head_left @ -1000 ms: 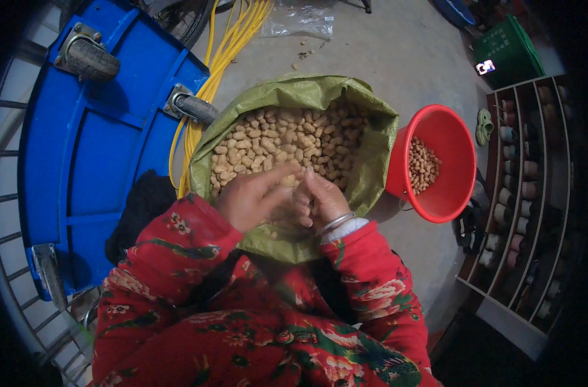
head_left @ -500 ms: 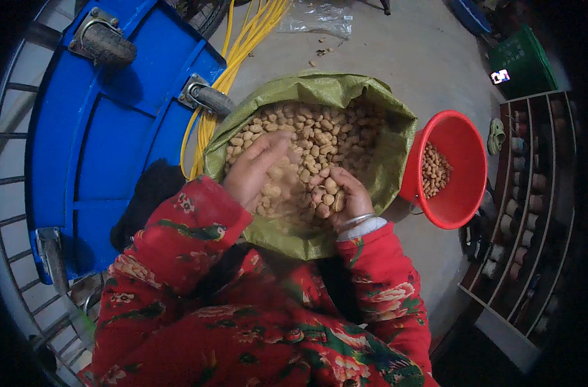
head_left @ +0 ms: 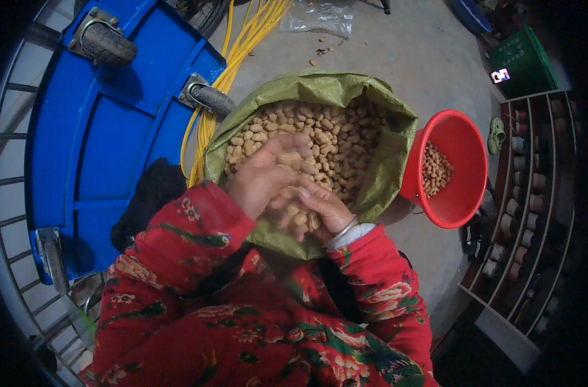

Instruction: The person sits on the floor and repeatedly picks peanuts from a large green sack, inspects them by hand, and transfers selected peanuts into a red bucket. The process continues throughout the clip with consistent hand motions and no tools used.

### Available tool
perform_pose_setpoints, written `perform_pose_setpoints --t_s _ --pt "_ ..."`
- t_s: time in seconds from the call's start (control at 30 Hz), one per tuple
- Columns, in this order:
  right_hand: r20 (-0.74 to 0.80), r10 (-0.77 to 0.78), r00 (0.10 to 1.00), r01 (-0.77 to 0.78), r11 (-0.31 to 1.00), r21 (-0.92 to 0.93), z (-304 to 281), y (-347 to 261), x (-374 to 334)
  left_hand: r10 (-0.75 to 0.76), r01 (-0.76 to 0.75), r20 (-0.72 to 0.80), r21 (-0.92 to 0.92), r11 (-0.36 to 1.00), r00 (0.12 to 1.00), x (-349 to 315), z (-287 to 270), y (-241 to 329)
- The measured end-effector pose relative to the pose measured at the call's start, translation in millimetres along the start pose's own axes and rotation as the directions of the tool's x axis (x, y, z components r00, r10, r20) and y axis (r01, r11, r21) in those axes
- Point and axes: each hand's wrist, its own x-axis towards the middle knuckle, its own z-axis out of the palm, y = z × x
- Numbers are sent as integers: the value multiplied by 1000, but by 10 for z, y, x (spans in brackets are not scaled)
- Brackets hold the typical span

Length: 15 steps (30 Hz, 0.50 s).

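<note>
A green woven sack [head_left: 332, 87] with a rolled-back mouth stands in front of me, full of unshelled peanuts [head_left: 326, 138]. Over its near left part, my left hand [head_left: 261, 177] is stretched out with fingers apart, somewhat blurred and seemingly empty. Beside it, close to the near rim, my right hand [head_left: 326, 209] curls palm-up around a few peanuts, partly blurred; its thumb lies near the left hand. A bracelet circles my right wrist. To the right of the sack, a red bucket [head_left: 465, 168] leans toward me, holding a smaller heap of peanuts [head_left: 436, 169].
At left, a blue wheeled platform [head_left: 119, 148] stands on edge against metal railings [head_left: 10, 180]. Yellow hose [head_left: 242, 48] runs between it and the sack. A shoe rack [head_left: 526, 213], green clogs [head_left: 496, 135] and a green bin [head_left: 523, 61] are at right. Clear plastic [head_left: 316, 19] lies on the floor beyond.
My right hand has moved left and slightly down, its fingers turning more under the peanuts. My left hand has shifted slightly right, so both hands are now close together.
</note>
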Motion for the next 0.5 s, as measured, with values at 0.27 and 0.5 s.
perform_pose_setpoints --t_s 0.27,0.5 --pt "-373 53 926 -35 998 54 -70 -21 6 113 -89 -88 238 967 990 9 8 76" --pt "-508 -84 857 155 983 98 -171 -52 10 37 27 -80 679 734 996 12 -53 0"
